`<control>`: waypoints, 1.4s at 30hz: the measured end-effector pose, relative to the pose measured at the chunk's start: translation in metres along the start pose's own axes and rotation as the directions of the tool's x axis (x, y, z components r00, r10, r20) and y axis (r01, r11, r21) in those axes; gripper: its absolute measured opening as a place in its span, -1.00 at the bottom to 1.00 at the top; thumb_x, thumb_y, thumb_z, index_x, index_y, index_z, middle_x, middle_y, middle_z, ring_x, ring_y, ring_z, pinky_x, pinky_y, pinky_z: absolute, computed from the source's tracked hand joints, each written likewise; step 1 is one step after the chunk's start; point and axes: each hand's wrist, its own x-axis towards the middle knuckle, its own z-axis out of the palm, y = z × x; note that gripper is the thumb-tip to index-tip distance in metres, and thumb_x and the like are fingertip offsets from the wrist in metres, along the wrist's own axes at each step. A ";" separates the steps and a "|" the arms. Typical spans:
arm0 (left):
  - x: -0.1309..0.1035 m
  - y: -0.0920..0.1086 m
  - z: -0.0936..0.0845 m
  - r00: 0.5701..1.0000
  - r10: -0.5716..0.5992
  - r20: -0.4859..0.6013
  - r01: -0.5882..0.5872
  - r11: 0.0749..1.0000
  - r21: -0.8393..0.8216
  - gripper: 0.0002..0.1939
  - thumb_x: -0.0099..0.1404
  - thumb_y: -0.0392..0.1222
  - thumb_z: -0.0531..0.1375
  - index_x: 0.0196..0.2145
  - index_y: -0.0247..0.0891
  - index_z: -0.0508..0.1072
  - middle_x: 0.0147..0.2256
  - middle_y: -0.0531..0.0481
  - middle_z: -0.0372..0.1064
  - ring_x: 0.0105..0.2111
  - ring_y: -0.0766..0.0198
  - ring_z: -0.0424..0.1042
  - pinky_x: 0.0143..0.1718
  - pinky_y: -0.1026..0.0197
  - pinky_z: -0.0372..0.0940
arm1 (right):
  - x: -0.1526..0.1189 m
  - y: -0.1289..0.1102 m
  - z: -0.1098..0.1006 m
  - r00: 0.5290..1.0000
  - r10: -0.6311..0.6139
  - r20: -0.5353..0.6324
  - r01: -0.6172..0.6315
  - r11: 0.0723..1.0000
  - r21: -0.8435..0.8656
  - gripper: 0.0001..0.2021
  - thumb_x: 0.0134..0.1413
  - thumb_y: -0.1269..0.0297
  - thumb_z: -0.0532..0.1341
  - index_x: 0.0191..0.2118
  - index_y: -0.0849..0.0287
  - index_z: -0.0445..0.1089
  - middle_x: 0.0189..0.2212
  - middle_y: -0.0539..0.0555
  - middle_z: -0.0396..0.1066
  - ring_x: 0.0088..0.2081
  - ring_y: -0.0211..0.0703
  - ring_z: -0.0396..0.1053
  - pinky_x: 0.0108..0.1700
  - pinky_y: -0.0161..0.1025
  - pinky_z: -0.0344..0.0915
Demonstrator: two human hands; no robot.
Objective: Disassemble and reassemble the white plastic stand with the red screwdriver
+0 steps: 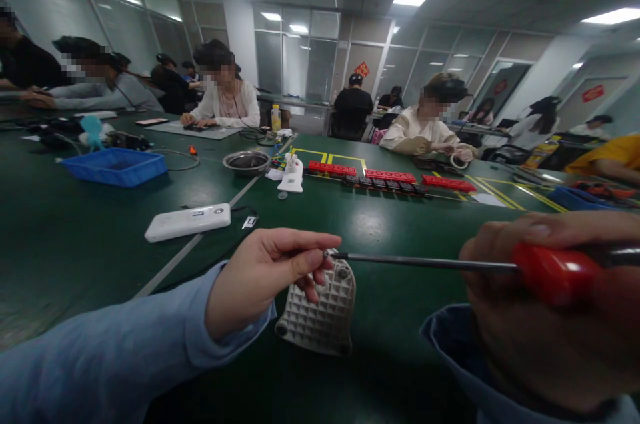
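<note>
Small silver metal piece, looks like a screw: at 12 o'clock from the ribbed plate, just above its top edge, at the tip of the long, dark steel shaft of a red-handled screwdriver. My left hand comes in from 8 o'clock, thumb and forefinger pinching the screw at the tip, other fingers loosely curled. My right hand, at 3 o'clock, is wrapped round the red handle, shaft roughly level, pointing to 9.

Below: off-white plastic plate with a grid of ribs, rib side showing, dark round spots near its corners. Lower left fingers overlap its upper edge; from here I can't tell whether they touch it.

Risks as I judge them: if my pinch loosens or the shaft tilts, the screw could drop off the tip and roll over the dark green tabletop or lodge among the ribs. Pushing too hard with the right could slip the tip into my left fingertips, since they sit right against it. A knock from the left fingers could shift the plate; I see nothing clamping it.

Further out: long white plastic device at 10 o'clock, blue plastic tray beyond it, round steel bowl at 11, red plastic strips around 1.
</note>
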 end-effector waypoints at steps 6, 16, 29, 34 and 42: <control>0.001 -0.002 -0.002 1.000 -0.014 -0.003 0.014 1.000 -0.001 -0.85 0.02 -0.30 0.25 -0.37 -0.22 0.53 -0.55 0.05 0.42 -0.60 0.45 0.36 -0.59 0.43 0.33 | -0.006 0.001 -0.002 1.000 0.014 -0.001 -0.014 0.998 -0.066 -0.81 -0.18 0.15 0.26 -0.48 0.18 0.40 -0.61 -0.05 0.28 -0.71 -0.27 0.15 -0.78 -0.24 -0.10; 0.003 0.004 -0.002 0.991 0.119 -0.061 -0.098 0.957 0.274 -0.77 0.01 -0.42 0.20 -0.34 -0.23 0.52 -0.55 0.10 0.38 -0.63 0.49 0.33 -0.59 0.43 0.31 | -0.002 0.003 0.010 0.943 0.321 0.085 -0.330 0.935 0.128 -0.93 -0.17 0.31 0.16 -0.50 0.17 0.36 -0.76 -0.11 0.15 -0.78 -0.36 0.05 -0.84 -0.39 -0.09; 0.007 0.005 -0.012 0.994 0.082 0.078 -0.103 0.944 0.314 -0.59 0.21 -0.03 0.03 -0.02 -0.24 0.26 -0.39 -0.02 0.33 -0.40 0.26 0.38 -0.51 0.30 0.32 | 0.000 0.020 0.011 0.852 0.522 0.033 -0.511 0.818 0.266 -0.92 -0.24 0.27 0.20 -0.56 0.17 0.34 -0.78 -0.13 0.07 -0.77 -0.42 -0.02 -0.83 -0.49 -0.11; 0.032 0.006 -0.036 0.996 -0.080 -0.028 0.085 0.900 0.428 -0.52 0.22 0.11 -0.09 -0.09 -0.30 0.28 -0.52 0.00 0.31 -0.55 0.30 0.34 -0.59 0.31 0.23 | 0.003 0.022 0.011 0.851 0.526 0.004 -0.508 0.820 0.262 -0.92 -0.25 0.27 0.20 -0.58 0.16 0.34 -0.77 -0.12 0.10 -0.77 -0.43 -0.02 -0.82 -0.49 -0.12; 0.074 -0.044 -0.101 0.616 -0.777 -0.129 0.726 0.495 0.478 -0.47 0.13 0.20 -0.02 -0.33 -0.37 0.39 -0.49 -0.14 0.39 -0.52 0.18 0.39 -0.51 0.16 0.25 | 0.010 0.030 0.005 0.847 0.529 -0.051 -0.496 0.822 0.280 -0.87 -0.30 0.23 0.20 -0.59 0.18 0.31 -0.80 -0.14 0.06 -0.80 -0.42 -0.05 -0.84 -0.50 -0.17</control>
